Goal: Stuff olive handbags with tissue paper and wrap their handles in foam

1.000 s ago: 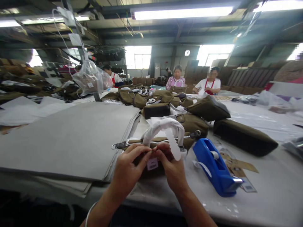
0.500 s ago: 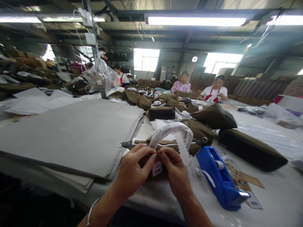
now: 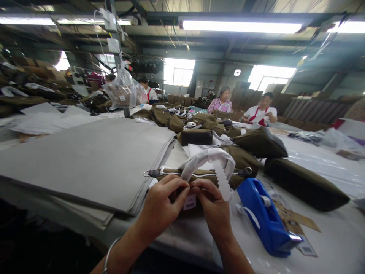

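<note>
At the near edge of the white worktable (image 3: 327, 247), midway across the view, we have an olive-brown handbag (image 3: 207, 171), zip side up, its white-wrapped handle (image 3: 211, 153) arching over it and a scalloped white strip (image 3: 224, 186) hanging off to the right. Little has changed over the last second: view swung slightly, both hands remain at the same spot by the barcode tag (image 3: 189, 202), so we'd judge the fiddly work at the tag's top unfinished. Left hand (image 3: 162, 198): thumb and forefinger pinched tight, no visible gap, on what looks like a thin dark strand (image 3: 190, 185); too small for us to be sure. Right hand (image 3: 213, 205): same pinch, tips nearly meeting the left's, apparently on the same strand. Tag dangles just below the fingertips. Outward: blue tape dispenser (image 3: 266, 224) just right of the bag, brown card tags (image 3: 309, 220) beside it, dark-based bag (image 3: 305, 184) behind; grey paper stack (image 3: 94, 160) on the left. Across the table we see one co-worker in a pink patterned top (image 3: 219, 105), another in a red apron (image 3: 255, 113).
</note>
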Available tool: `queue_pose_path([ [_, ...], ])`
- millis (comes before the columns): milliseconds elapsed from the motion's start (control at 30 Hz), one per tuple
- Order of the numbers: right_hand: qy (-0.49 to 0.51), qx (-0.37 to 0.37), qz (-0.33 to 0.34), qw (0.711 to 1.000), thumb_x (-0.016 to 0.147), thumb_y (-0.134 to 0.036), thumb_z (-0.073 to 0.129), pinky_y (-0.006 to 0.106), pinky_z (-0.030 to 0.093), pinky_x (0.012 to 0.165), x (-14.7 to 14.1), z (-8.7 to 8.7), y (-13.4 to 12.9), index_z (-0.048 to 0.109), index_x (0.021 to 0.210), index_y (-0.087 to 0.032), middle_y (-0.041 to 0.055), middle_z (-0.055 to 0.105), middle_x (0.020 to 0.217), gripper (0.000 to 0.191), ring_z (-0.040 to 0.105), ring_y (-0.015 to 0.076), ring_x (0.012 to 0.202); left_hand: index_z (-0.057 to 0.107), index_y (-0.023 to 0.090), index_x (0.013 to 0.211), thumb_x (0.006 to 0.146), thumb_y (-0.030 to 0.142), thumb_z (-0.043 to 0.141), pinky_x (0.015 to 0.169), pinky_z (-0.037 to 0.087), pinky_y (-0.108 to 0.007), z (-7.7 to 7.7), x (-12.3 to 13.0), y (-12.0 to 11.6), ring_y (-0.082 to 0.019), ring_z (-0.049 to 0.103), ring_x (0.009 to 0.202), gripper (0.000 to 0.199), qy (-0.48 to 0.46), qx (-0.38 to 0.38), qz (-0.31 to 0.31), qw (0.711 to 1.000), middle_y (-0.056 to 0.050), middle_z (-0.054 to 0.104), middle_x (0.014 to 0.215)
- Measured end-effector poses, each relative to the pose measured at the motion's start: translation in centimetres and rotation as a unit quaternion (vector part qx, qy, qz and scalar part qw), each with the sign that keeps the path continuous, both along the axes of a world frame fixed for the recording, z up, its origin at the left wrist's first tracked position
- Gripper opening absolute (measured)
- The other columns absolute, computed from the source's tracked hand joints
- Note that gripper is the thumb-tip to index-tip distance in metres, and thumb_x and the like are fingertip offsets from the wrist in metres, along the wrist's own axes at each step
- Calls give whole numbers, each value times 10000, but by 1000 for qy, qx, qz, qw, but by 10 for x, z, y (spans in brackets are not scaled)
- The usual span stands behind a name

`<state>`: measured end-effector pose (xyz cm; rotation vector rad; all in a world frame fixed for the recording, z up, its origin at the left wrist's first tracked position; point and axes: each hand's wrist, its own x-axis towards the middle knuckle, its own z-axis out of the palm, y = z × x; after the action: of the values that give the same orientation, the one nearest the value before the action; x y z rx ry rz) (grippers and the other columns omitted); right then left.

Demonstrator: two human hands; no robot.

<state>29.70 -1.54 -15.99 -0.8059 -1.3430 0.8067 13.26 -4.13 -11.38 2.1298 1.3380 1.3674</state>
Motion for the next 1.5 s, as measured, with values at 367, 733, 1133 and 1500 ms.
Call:
queue_pose_path([
  [367, -50, -7, 5, 999, 863, -203, 723, 208, 548, 748, 4, 1, 0, 756, 874, -283, -37, 746, 867, 88, 681, 136, 822, 701, 246, 941, 935, 171, 655, 811, 485, -237, -2, 0, 2, -123, 654, 897, 88, -1, 6, -7, 1000, 23, 685, 935],
  [733, -78, 40, -36, 996, 819, -88, 682, 214, 545, 718, -1, 6, -1, 721, 793, -245, -44, 732, 773, 164, 675, 130, 728, 694, 211, 882, 926, 105, 630, 736, 501, -238, -11, 9, 4, -133, 657, 820, 131, -20, 44, 19, 999, -2, 675, 867],
  [1133, -231, 78, -169, 955, 951, -243, 652, 296, 604, 835, 16, -24, -23, 701, 1176, -250, 50, 763, 1064, 230, 744, 200, 910, 671, 271, 1161, 972, 287, 633, 866, 587, -240, -38, -8, -10, -162, 668, 1088, 194, -155, 4, 118, 981, -22, 685, 1171],
  [1500, -283, 79, -85, 952, 950, -128, 595, 386, 563, 1028, 12, -38, -41, 684, 1225, -245, 76, 714, 1206, 312, 649, 239, 1177, 678, 283, 1191, 960, 329, 640, 962, 566, -340, -83, -9, -25, -208, 705, 1066, 238, 4, -60, 87, 994, -24, 728, 1170],
])
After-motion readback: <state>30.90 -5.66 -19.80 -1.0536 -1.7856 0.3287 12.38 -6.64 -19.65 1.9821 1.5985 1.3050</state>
